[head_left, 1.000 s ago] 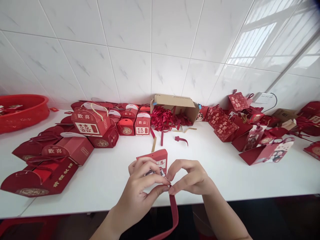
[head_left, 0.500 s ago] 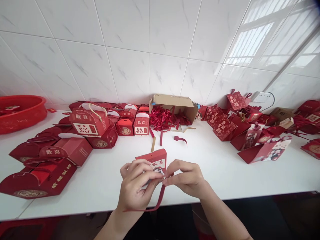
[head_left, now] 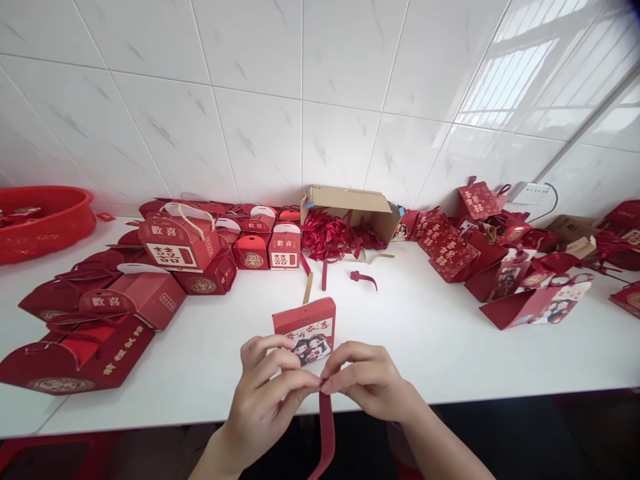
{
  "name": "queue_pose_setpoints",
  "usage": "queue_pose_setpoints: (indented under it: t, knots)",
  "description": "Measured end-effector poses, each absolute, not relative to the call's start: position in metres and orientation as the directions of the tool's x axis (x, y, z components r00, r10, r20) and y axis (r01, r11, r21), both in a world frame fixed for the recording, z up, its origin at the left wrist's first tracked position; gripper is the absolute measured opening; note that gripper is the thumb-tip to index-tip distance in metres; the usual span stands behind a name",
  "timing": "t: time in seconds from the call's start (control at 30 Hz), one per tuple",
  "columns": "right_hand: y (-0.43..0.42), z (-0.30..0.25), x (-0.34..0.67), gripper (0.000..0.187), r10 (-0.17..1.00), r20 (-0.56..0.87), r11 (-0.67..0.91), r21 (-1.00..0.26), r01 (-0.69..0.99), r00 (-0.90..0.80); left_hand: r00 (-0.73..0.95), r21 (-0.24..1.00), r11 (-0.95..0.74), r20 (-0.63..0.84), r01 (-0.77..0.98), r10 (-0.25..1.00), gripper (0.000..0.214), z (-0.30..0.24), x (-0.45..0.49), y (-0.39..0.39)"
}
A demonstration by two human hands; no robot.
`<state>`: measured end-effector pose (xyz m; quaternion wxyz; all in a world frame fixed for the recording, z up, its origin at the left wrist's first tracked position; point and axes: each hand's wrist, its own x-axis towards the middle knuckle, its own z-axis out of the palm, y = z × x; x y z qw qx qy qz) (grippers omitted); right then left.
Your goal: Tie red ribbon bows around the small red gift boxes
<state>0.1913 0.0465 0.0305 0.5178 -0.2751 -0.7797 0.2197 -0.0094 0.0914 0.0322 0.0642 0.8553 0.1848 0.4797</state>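
Between my hands a dark red ribbon (head_left: 327, 427) is pinched at its upper end, and its tail hangs down past the table's front edge. My left hand (head_left: 273, 393) grips it with thumb and forefinger, the other fingers loosely bent. My right hand (head_left: 367, 380) pinches the same spot from the other side. Just behind the fingers stands a small red gift box (head_left: 306, 327) with a picture of a couple on its front; its lower part is partly hidden by my hands. On the table beyond lies a looped piece of ribbon (head_left: 364, 279).
A cardboard box (head_left: 350, 199) full of red ribbons lies against the tiled wall. Red gift boxes (head_left: 165, 243) are stacked on the left, beside a red basin (head_left: 45, 233). Several more boxes (head_left: 535, 303) crowd the right, near a white power strip (head_left: 531, 193).
Both hands have drawn down slightly toward me with the ribbon, away from the gift box, whose front is now more visible. The ribbon's tail now hangs straighter downward.
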Motion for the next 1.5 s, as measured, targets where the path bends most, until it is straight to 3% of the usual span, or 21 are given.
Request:
queue_pose_setpoints:
  t: [0.1, 0.27, 0.37, 0.47, 0.6, 0.7, 0.77, 0.87, 0.97, 1.27, 1.37, 1.43, 1.5]
  knots:
    - [0.045, 0.026, 0.191, 0.022, 0.656, 0.693, 0.754, -0.619, 0.219, -0.299, 0.449, 0.337, -0.9, 0.782, 0.277, 0.432, 0.019, 0.024, -0.012, 0.092]
    - [0.049, 0.016, 0.194, 0.023, 0.691, 0.701, 0.722, -0.659, 0.21, -0.175, 0.042, 0.618, -0.632, 0.699, 0.468, 0.714, 0.015, 0.0, -0.015, 0.104]
    - [0.063, 0.002, 0.197, 0.011, 0.74, 0.672, 0.644, -0.698, 0.314, -0.025, 0.061, 0.67, -0.507, 0.57, 0.542, 0.819, 0.023, -0.008, -0.013, 0.117]
    - [0.083, -0.016, 0.195, 0.006, 0.79, 0.612, 0.575, -0.762, 0.298, 0.04, 0.099, 0.749, -0.459, 0.473, 0.478, 0.876, 0.024, -0.009, -0.006, 0.126]
    - [0.101, -0.032, 0.185, 0.006, 0.803, 0.596, 0.588, -0.796, 0.143, 0.012, 0.081, 0.884, -0.432, 0.424, 0.181, 0.902, 0.015, -0.011, 0.008, 0.127]
    - [0.102, -0.035, 0.177, 0.006, 0.803, 0.594, 0.585, -0.801, 0.126, 0.043, 0.046, 0.91, -0.414, 0.413, 0.02, 0.91, 0.034, -0.014, 0.014, 0.127]
    - [0.099, -0.035, 0.174, 0.006, 0.804, 0.589, 0.573, -0.804, 0.158, 0.081, 0.096, 0.899, -0.438, 0.433, 0.03, 0.896, 0.038, -0.017, 0.014, 0.129]
    - [0.094, -0.035, 0.171, 0.005, 0.806, 0.576, 0.542, -0.811, 0.221, 0.136, 0.243, 0.851, -0.511, 0.473, 0.124, 0.847, 0.016, -0.019, 0.008, 0.133]
    - [0.091, -0.034, 0.166, 0.004, 0.811, 0.561, 0.513, -0.818, 0.259, 0.167, 0.253, 0.814, -0.563, 0.52, 0.143, 0.816, 0.009, -0.021, 0.004, 0.134]
    - [0.089, -0.034, 0.157, 0.012, 0.748, 0.614, 0.539, -0.783, 0.309, 0.253, 0.275, 0.909, -0.416, 0.407, -0.027, 0.871, 0.013, -0.029, 0.012, 0.117]
    - [0.087, -0.035, 0.154, 0.021, 0.728, 0.614, 0.562, -0.789, 0.246, 0.306, 0.285, 0.905, -0.42, 0.42, -0.066, 0.861, 0.014, -0.031, 0.01, 0.116]
    - [0.086, -0.037, 0.153, 0.035, 0.767, 0.554, 0.537, -0.831, 0.149, 0.325, 0.323, 0.904, -0.419, 0.423, -0.086, 0.847, 0.016, -0.031, 0.008, 0.116]
    - [0.084, -0.038, 0.153, 0.038, 0.813, 0.493, 0.491, -0.866, 0.089, 0.311, 0.371, 0.904, -0.419, 0.419, -0.084, 0.829, 0.021, -0.028, 0.004, 0.115]
